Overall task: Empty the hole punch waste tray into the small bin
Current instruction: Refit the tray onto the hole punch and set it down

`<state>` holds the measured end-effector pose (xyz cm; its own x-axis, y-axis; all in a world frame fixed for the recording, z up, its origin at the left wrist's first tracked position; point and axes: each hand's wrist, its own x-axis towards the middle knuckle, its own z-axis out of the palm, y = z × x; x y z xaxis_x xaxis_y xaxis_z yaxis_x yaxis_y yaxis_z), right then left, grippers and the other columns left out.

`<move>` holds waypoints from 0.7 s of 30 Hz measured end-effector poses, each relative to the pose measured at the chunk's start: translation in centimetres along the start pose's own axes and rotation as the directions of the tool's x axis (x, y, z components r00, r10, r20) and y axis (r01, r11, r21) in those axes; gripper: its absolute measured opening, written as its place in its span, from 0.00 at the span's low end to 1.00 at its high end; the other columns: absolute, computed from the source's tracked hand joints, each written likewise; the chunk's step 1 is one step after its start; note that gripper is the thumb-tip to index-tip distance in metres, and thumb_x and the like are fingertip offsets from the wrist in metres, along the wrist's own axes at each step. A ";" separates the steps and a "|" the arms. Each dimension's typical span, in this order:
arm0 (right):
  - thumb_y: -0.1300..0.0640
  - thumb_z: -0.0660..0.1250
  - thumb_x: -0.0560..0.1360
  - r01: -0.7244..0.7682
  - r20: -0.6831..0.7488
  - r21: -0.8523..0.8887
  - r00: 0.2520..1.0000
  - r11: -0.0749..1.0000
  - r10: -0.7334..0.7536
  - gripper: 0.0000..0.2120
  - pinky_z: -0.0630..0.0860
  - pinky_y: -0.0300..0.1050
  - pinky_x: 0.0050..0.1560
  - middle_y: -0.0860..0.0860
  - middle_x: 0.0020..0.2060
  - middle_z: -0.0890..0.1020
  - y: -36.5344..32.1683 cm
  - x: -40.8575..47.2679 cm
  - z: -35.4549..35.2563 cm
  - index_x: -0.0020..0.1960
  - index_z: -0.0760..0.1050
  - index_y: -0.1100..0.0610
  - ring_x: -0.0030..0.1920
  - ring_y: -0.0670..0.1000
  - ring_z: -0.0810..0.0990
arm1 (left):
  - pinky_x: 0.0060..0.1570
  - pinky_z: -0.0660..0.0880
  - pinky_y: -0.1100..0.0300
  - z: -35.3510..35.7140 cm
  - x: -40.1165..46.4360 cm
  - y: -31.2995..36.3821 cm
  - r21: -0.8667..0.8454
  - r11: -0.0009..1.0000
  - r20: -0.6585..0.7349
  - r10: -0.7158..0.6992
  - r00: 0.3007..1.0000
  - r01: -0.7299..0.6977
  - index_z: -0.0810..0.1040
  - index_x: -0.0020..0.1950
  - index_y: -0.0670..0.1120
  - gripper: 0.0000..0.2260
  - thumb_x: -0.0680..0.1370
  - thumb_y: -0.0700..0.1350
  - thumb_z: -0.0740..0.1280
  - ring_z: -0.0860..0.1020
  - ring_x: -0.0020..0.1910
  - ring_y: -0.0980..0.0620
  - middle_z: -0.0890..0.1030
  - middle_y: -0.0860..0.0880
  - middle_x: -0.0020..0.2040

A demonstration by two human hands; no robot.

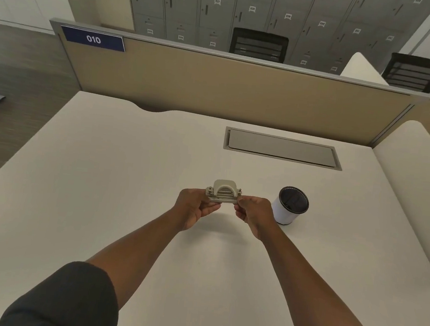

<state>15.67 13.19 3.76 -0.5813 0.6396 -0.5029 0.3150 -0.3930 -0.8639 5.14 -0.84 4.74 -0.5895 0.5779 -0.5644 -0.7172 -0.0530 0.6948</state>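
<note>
Two hands were on the job, but start big: the white desk was mostly bare, with a grey cable hatch set in toward the back. The small bin stood upright just right of the hands, white wall, dark inside, nothing visibly in it. The hole punch was held up above the desk, left hand pinching its left end and right hand pinching the right end, fingers closed on the base. Looked to me like the grab-and-inspect step; the waste tray itself was too small to make out. Next move probably needed carrying it over the bin's mouth before popping the tray, or confetti would go everywhere.
</note>
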 end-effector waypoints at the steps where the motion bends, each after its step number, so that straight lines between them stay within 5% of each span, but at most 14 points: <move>1: 0.64 0.66 0.77 0.001 0.006 -0.012 1.000 1.000 -0.001 0.07 0.79 0.43 0.42 0.57 0.37 0.81 0.1 0.0 0.0 0.53 0.78 0.67 0.37 0.51 0.79 | 0.46 0.83 0.52 0.0 0.0 -0.1 0.007 1.000 -0.008 -0.001 1.000 0.001 0.78 0.44 0.31 0.09 0.73 0.25 0.59 0.84 0.45 0.38 0.82 0.33 0.46; 11: 0.60 0.66 0.76 -0.024 0.122 -0.215 0.991 0.976 0.051 0.13 0.79 0.44 0.46 0.55 0.48 0.84 0.5 0.0 0.2 0.60 0.74 0.56 0.45 0.51 0.84 | 0.44 0.83 0.50 -1.7 0.8 0.0 0.061 0.997 -0.043 -0.040 0.998 0.042 0.77 0.51 0.37 0.15 0.75 0.25 0.55 0.82 0.48 0.36 0.81 0.33 0.49; 16: 0.60 0.64 0.74 -0.058 0.182 -0.277 0.977 0.959 0.111 0.17 0.76 0.46 0.49 0.52 0.47 0.84 0.3 0.3 0.4 0.61 0.73 0.51 0.46 0.50 0.84 | 0.53 0.80 0.46 -2.1 1.5 0.0 0.185 0.980 -0.039 -0.068 0.997 0.074 0.81 0.50 0.42 0.15 0.75 0.29 0.57 0.82 0.45 0.41 0.83 0.40 0.46; 21: 0.56 0.63 0.74 -0.047 0.272 -0.357 0.950 0.933 0.152 0.16 0.73 0.44 0.48 0.50 0.48 0.82 0.4 1.3 0.3 0.61 0.76 0.52 0.46 0.50 0.80 | 0.49 0.79 0.49 -2.3 2.7 0.3 0.344 0.935 -0.055 -0.075 0.996 0.090 0.82 0.47 0.43 0.12 0.76 0.33 0.60 0.81 0.42 0.44 0.83 0.42 0.43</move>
<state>14.80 13.61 2.77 -0.7085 0.3686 -0.6018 0.5891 -0.1607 -0.7919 2.46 -1.15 2.37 -0.5534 0.5344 -0.6389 -0.5955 0.2825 0.7521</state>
